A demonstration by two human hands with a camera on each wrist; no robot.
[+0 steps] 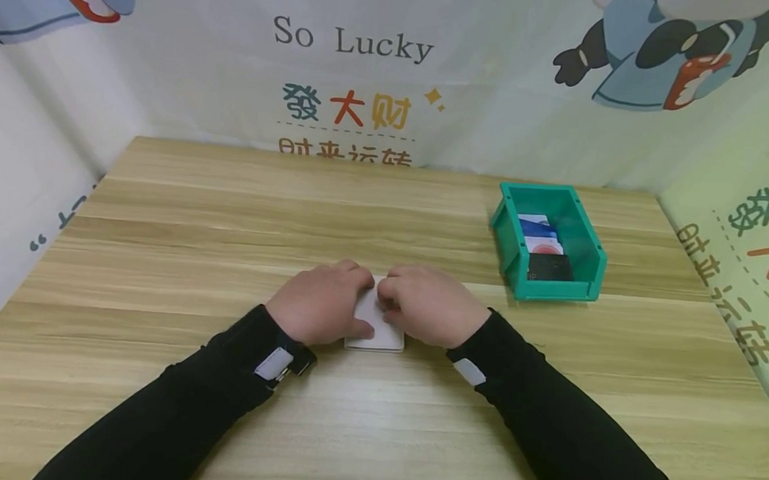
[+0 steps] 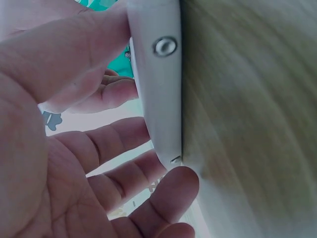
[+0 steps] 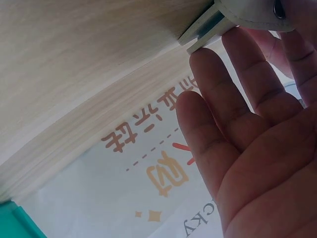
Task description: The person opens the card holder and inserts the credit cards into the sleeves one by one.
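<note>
A small white card wallet lies on the table between both hands, with stitching along its flap and a round metal snap on its side. My left hand holds it by the left side, thumb on the near part of the top face and fingers around the far edge. From the right, my right hand pinches the wallet's flap side, its fingertips against the layered edge in the right wrist view. The right thumb is mostly hidden there.
Back right on the wooden table stands a green open bin. Inside lie a black card, a white card with a red mark and a blue-and-white card. A printed cloth hangs behind the table.
</note>
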